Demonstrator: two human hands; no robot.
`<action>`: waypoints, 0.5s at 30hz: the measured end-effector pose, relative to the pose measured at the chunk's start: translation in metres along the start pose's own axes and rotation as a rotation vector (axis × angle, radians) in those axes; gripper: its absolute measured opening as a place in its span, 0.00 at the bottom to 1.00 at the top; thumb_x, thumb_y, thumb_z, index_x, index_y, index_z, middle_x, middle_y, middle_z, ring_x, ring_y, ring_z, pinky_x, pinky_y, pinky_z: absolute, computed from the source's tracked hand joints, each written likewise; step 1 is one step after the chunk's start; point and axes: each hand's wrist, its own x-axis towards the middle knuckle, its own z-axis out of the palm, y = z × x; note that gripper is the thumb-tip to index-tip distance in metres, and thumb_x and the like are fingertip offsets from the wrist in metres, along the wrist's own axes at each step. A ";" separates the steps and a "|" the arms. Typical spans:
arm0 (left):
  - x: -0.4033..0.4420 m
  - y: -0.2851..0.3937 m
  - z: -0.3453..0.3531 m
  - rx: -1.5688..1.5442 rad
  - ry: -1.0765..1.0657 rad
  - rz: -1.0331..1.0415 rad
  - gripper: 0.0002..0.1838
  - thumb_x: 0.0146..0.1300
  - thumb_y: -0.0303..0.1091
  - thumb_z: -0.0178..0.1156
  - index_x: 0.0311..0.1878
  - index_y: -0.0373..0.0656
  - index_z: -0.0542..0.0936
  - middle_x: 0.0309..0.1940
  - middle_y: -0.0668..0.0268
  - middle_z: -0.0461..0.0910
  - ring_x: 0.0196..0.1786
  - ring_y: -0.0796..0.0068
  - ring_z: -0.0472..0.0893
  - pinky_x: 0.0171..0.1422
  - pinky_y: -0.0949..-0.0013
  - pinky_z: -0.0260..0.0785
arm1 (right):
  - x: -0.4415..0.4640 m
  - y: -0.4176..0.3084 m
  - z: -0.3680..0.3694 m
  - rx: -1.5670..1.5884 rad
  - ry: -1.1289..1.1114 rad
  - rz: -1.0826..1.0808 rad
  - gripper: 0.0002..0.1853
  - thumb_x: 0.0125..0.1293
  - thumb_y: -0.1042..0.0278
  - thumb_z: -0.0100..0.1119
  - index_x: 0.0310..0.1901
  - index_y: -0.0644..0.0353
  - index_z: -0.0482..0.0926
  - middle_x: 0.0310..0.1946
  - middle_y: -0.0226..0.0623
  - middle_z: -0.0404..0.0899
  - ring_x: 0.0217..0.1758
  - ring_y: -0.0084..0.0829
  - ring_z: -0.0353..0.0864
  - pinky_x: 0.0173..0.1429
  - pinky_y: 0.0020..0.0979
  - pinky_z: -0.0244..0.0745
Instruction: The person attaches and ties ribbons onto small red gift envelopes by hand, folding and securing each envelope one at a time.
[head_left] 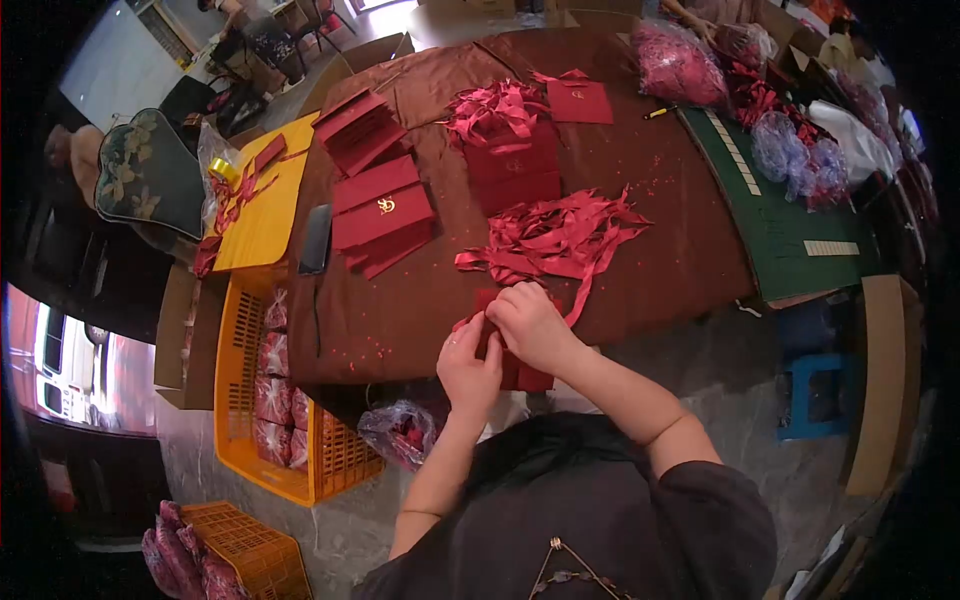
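The red piece [527, 377] sits at the middle of the table's near edge, from where I stand, under both of the person's hands. The left hand [471, 365] and the right hand [530, 322] almost meet over it, fingers drawn narrow and thumbs close in; what lies between the fingertips is covered, so I can't tell whether they grip the piece itself or a ribbon. Just beyond the right hand lies a loose heap of red ribbons [560, 240], one strand trailing back beside that hand toward the near edge. Farther off, a second ribbon bundle [498, 108] rests on a stack of red bags [512, 172]. Toward the left edge there's a fanned stack of gold-lettered red envelopes [383, 212], and by that edge a dark phone [314, 240]. A green board [790, 215] lies along the right edge, and a yellow-handled tool [659, 113] near the far right corner.
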 end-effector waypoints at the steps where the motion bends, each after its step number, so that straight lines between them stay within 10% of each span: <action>1: 0.002 -0.001 -0.002 -0.100 -0.028 -0.027 0.20 0.63 0.33 0.69 0.57 0.35 0.84 0.47 0.54 0.87 0.52 0.57 0.85 0.59 0.58 0.76 | -0.001 0.005 0.001 0.135 0.052 0.047 0.05 0.60 0.75 0.65 0.38 0.61 0.80 0.37 0.40 0.80 0.45 0.45 0.79 0.53 0.43 0.74; 6: 0.026 0.001 -0.031 -0.945 -0.392 -0.699 0.16 0.72 0.26 0.61 0.62 0.37 0.82 0.41 0.68 0.86 0.34 0.86 0.83 0.36 0.82 0.72 | -0.001 0.010 -0.021 0.419 0.070 0.246 0.04 0.60 0.74 0.67 0.36 0.60 0.83 0.35 0.40 0.84 0.43 0.43 0.84 0.50 0.41 0.78; 10: 0.024 -0.029 -0.010 -0.704 -0.460 -0.653 0.15 0.71 0.25 0.62 0.59 0.36 0.83 0.41 0.69 0.86 0.39 0.84 0.82 0.41 0.79 0.72 | -0.006 0.009 -0.015 0.459 0.121 0.198 0.05 0.59 0.74 0.68 0.37 0.60 0.83 0.35 0.39 0.85 0.43 0.43 0.84 0.50 0.40 0.77; 15: 0.020 -0.028 -0.003 -0.423 -0.118 -0.126 0.08 0.64 0.20 0.64 0.46 0.32 0.86 0.39 0.61 0.86 0.43 0.70 0.85 0.51 0.70 0.77 | 0.008 0.010 -0.032 0.414 0.245 0.115 0.08 0.62 0.67 0.69 0.42 0.58 0.86 0.36 0.33 0.86 0.54 0.41 0.81 0.58 0.42 0.73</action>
